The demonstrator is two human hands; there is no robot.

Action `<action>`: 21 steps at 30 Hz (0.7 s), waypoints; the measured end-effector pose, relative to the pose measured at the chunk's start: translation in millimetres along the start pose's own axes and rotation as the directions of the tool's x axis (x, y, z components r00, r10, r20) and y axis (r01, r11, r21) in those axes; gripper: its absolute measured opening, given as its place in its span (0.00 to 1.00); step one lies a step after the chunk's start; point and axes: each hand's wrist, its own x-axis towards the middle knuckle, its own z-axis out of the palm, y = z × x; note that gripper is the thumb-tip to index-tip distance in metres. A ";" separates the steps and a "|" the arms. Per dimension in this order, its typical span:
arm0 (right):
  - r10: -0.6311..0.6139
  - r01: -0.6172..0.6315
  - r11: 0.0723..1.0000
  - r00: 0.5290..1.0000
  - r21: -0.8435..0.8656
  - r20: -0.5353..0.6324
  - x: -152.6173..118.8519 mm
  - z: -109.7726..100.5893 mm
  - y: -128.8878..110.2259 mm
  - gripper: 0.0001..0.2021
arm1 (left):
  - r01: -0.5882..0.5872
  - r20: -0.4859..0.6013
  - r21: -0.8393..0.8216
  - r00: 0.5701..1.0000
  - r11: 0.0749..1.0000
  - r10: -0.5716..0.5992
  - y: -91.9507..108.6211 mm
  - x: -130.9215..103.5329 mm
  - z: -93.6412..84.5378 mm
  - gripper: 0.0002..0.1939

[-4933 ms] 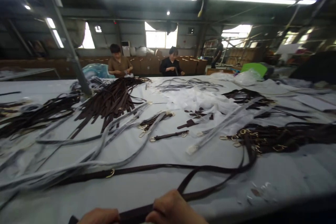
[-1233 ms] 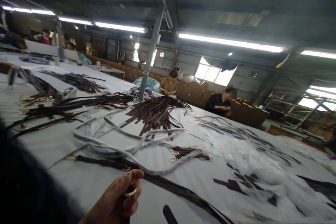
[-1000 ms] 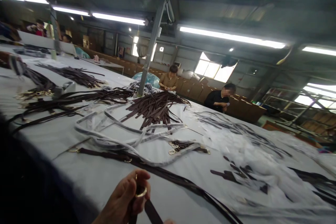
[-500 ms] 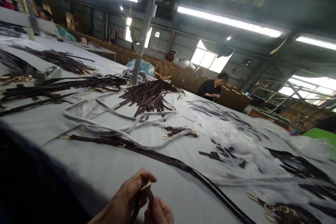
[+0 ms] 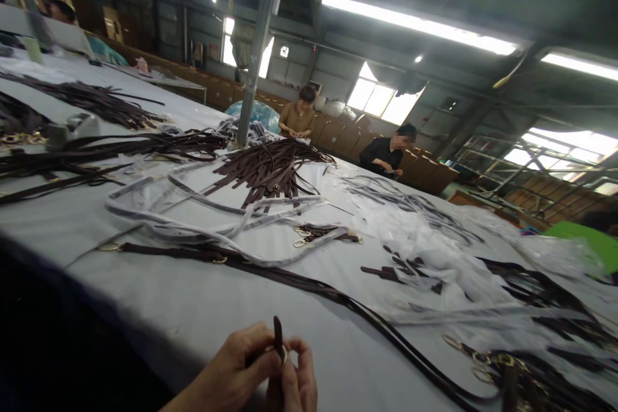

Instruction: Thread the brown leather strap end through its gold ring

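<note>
At the bottom edge of the head view my left hand [image 5: 236, 370] and my right hand [image 5: 297, 380] meet on the end of a dark brown strap [image 5: 277, 338], whose tip sticks up between the fingers. A gold ring sits hidden among the fingertips. A long brown strap [image 5: 309, 286] with gold rings lies across the white table [image 5: 178, 309] just beyond my hands.
Piles of brown straps [image 5: 270, 170], plastic-wrapped straps [image 5: 193, 232] and gold-ring hardware [image 5: 487, 360] cover the table. A steel post [image 5: 253, 45] rises from it. Two people [image 5: 389, 151] work at the far side. A green thing [image 5: 586, 241] lies at right.
The view swung from facing across the table to looking along it leftward, then drifted right. My left hand lifted the ringed strap end, my right hand joined it, and the tip now stands upright.
</note>
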 end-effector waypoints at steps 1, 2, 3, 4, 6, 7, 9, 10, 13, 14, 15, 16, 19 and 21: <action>0.001 -0.001 1.000 1.000 -0.018 0.000 -0.5 0.9 0.6 0.28 | 0.034 -0.017 -0.018 0.999 0.999 -0.034 2.2 -0.9 -1.5 0.19; -0.031 0.031 0.998 1.000 -0.061 -0.003 -0.9 2.3 0.4 0.28 | 0.063 -0.023 -0.025 0.998 0.998 -0.063 5.0 -1.8 -3.1 0.18; -0.097 0.097 0.987 0.995 -0.131 0.003 -1.3 3.8 -0.6 0.27 | 0.086 -0.013 -0.019 0.996 0.996 -0.086 7.9 -2.6 -4.6 0.16; -0.186 0.188 0.958 0.982 -0.218 0.027 -1.6 5.3 -2.3 0.26 | 0.102 0.006 -0.001 0.995 0.995 -0.102 10.7 -3.5 -6.0 0.15; -0.343 0.359 0.850 0.933 -0.385 0.112 -1.4 6.7 -8.0 0.23 | 0.108 0.062 0.050 0.992 0.993 -0.111 15.0 -5.0 -8.1 0.11; -0.382 0.404 0.800 0.913 -0.444 0.144 -0.7 6.1 -11.9 0.21 | 0.108 0.085 0.065 0.990 0.992 -0.113 16.0 -5.7 -8.8 0.10; -0.382 0.384 0.777 0.917 -0.499 0.111 2.5 2.2 -21.5 0.22 | 0.156 0.126 0.079 0.978 0.985 -0.165 14.6 -6.9 -9.9 0.09; -0.347 0.319 0.814 0.937 -0.486 0.034 4.9 -0.9 -27.1 0.24 | 0.209 0.157 0.083 0.963 0.974 -0.220 12.1 -7.6 -10.4 0.09; -0.128 0.071 0.965 0.967 -0.254 -0.219 13.5 -12.2 -46.2 0.30 | 0.418 0.343 0.037 0.848 0.908 -0.404 -2.3 -10.8 -11.8 0.12; -0.064 0.024 0.987 0.966 -0.157 -0.251 16.2 -15.9 -52.5 0.30 | 0.469 0.410 -0.004 0.806 0.883 -0.427 -8.6 -12.3 -12.0 0.14; -0.032 0.011 0.997 0.964 -0.080 -0.263 18.5 -19.3 -58.3 0.30 | 0.507 0.459 -0.056 0.778 0.860 -0.429 -15.2 -13.7 -12.2 0.17; -0.032 0.025 0.999 0.963 -0.030 -0.268 20.4 -22.3 -63.0 0.29 | 0.539 0.487 -0.113 0.762 0.835 -0.426 -21.7 -15.1 -12.2 0.19; -0.066 0.078 0.996 0.957 0.031 -0.281 22.7 -28.5 -68.6 0.27 | 0.570 0.463 -0.217 0.775 0.792 -0.431 -35.1 -16.5 -12.3 0.24; -0.054 0.066 0.997 0.965 0.038 -0.258 21.9 -30.4 -64.5 0.28 | 0.560 0.416 -0.188 0.790 0.807 -0.451 -35.4 -14.6 -12.7 0.25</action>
